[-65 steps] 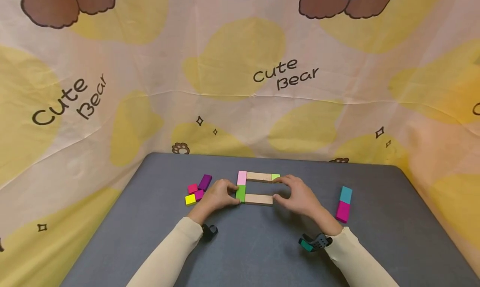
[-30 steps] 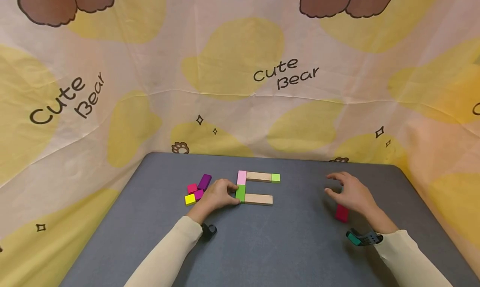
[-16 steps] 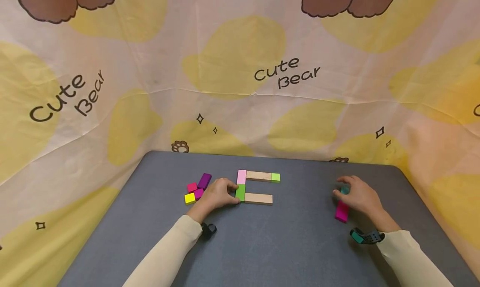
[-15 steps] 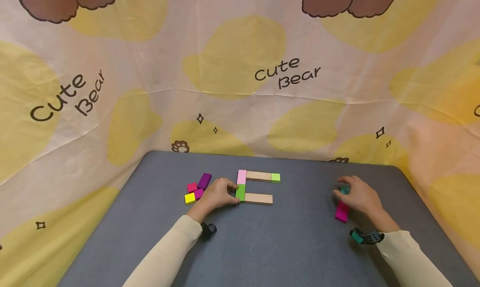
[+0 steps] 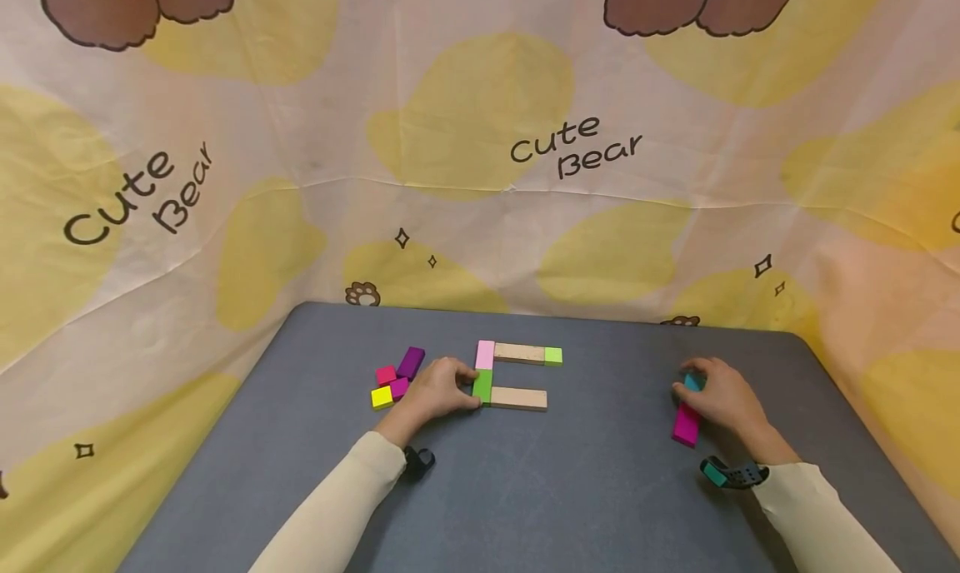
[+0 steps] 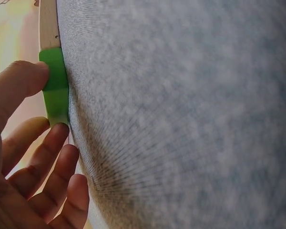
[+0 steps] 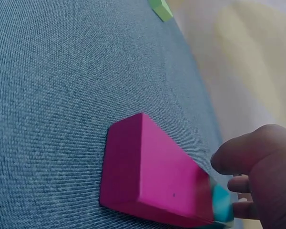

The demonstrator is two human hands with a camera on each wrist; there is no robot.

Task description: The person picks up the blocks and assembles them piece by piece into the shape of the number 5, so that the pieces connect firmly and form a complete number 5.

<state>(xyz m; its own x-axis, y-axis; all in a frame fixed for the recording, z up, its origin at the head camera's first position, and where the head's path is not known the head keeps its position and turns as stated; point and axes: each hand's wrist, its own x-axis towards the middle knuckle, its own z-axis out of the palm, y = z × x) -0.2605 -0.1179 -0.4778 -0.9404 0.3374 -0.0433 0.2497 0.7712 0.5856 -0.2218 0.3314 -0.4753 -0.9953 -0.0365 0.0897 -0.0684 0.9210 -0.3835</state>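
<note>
My left hand [image 5: 435, 387] pinches a green block [image 5: 482, 386] on the table, thumb on its near end and a fingertip at its far end. In the left wrist view, the green block [image 6: 56, 86] stands against a bare wooden block [image 6: 49, 24]. A pink block [image 5: 485, 354] continues the green one away from me. At the right, my right hand [image 5: 716, 394] grips a blue block [image 5: 692, 381] between thumb and index finger; it is partly covered by the hand. A magenta block [image 5: 686, 426] lies against the near end of the blue one.
Two wooden blocks run right from the pink and green blocks: a far one [image 5: 519, 353] ending in a light green cube [image 5: 552, 356], and a near one [image 5: 519, 399]. Left of my left hand lie purple [image 5: 411, 362], red [image 5: 386, 376], magenta [image 5: 400, 388] and yellow [image 5: 382, 398] blocks.
My right hand has left the ends of the wooden blocks, travelled right and come down on the blue block, its fingers drawing in around it. The left hand has kept its place.
</note>
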